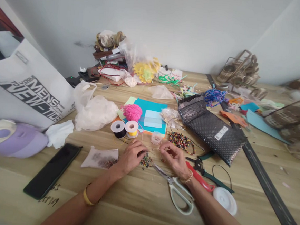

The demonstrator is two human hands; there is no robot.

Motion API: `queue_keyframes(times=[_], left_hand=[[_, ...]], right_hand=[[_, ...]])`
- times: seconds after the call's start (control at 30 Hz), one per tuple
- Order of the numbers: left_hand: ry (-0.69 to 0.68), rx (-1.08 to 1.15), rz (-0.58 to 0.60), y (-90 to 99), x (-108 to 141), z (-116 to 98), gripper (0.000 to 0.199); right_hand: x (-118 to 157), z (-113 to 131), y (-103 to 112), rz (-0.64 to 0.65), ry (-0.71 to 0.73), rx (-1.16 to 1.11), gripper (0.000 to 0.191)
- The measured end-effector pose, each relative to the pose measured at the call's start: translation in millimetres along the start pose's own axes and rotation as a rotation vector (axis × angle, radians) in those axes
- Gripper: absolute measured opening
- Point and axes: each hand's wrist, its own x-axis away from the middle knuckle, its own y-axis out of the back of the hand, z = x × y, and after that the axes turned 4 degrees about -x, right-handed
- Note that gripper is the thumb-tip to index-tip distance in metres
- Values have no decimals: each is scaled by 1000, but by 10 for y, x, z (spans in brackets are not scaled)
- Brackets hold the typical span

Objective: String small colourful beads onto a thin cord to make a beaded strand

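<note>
My left hand (133, 157) is closed over the left side of a small pile of multicoloured beads (146, 160), its fingers bent together and whatever they hold hidden. To the right of the pile, my right hand (174, 156) pinches a fine thread, hard to make out, that appears to run toward the left hand. Scissors with pale handles (181, 198) lie beside my right forearm, blades pointing at the beads. Just beyond the hands stand a small clear spool (156, 138), a spool of black cord (118, 132) and a spool of yellow cord (132, 132).
A strand of beads (181, 142) and a black padded envelope (213, 131) lie to the right. Red-handled pliers (199, 177) and a white disc (224, 200) are near my right forearm. Left are a bead bag (101, 158), a phone (53, 170) and a white plastic bag (95, 111).
</note>
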Motion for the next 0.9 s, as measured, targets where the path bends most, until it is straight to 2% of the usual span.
queue_keyframes(times=[0.4,0.63,0.9], left_hand=[[13,-125,66,-43,-8,-46,12],[3,-227,63,-85,-64,-60,14],[11,-205,87,-88,-61,-40,11]], right_hand=[[-28,-23,26,-20,-12,-18,24],[-10,-26,30,-14,-49,-53,27],[-22,-32,34,-49,-49,-44,29]])
